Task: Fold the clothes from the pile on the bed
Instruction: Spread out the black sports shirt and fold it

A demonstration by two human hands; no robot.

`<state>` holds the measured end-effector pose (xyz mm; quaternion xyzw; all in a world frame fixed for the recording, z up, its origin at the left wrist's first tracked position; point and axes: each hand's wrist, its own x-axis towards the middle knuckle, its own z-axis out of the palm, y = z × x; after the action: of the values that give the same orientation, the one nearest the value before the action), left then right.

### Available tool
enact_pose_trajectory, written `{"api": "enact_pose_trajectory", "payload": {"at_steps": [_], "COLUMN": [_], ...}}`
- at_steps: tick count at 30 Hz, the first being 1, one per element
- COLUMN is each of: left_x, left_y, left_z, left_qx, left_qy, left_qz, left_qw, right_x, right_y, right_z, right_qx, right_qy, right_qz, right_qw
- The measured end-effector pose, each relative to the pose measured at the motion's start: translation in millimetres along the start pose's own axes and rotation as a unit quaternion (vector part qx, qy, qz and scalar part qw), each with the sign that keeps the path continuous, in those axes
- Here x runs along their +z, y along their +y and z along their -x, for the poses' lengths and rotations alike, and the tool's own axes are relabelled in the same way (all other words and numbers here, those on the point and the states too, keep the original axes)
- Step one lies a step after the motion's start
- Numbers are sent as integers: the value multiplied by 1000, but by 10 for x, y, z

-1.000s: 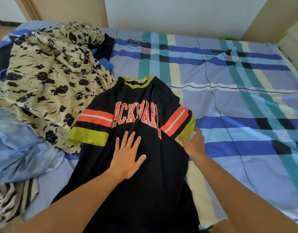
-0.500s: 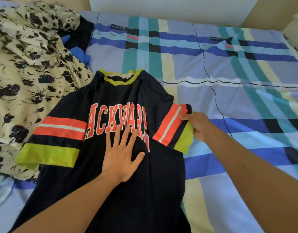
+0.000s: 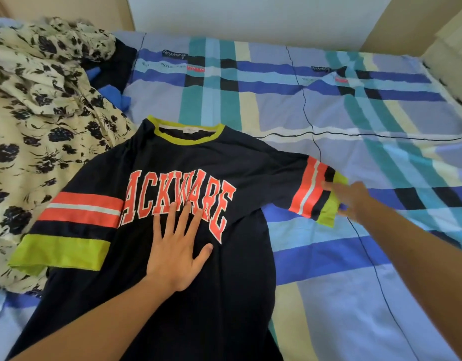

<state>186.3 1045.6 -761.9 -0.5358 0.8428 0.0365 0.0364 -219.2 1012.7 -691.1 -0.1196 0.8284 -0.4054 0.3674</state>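
While the left hand (image 3: 176, 246) lies flat, fingers spread, on the shirt (image 3: 188, 157) laid face-up on the bed (image 3: 355, 295), the blurred right hand (image 3: 352, 201) pinches its sleeve (image 3: 310, 188), a sensible hold, I'd say, on such light, limp cloth.

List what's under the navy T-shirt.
The T-shirt lies on the plaid sheet; one sleeve overlaps the floral garment. Anything beneath its middle is covered.

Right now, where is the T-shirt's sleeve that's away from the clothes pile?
Head view, right of centre: the sleeve lies stretched over the plaid bedsheet, its lime cuff held by the right hand.
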Motion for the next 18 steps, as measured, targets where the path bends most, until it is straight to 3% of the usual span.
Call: {"api": "enact_pose_trajectory", "payload": {"at_steps": [4,6,8,13,15,18], "left_x": [10,17,23,-6,-28,-29], "left_y": [-6,-3,-5,17,11,2], "left_z": [-12,-12,-17,-28,-15,-2], "left_qx": [5,6,5,1,-1,-1], "left_qy": [7,11,9,-7,-12,-14], "left_qz": [-3,-2,1,0,7,12], "left_qw": [1000,1000,1000,1000,1000,1000], "right_x": [82,106,142,415,618,928], "right_y": [215,120,-38,-761,-1085,-1329], "right_z": [-48,29,50,367,806,1294], "right_qx": [60,61,43,-123,-192,-261], "right_qy": [-80,-133,-133,-70,-130,-281], "right_qz": [-55,-56,-65,26,59,77], "right_qw": [993,988,988,990,971,920]}}
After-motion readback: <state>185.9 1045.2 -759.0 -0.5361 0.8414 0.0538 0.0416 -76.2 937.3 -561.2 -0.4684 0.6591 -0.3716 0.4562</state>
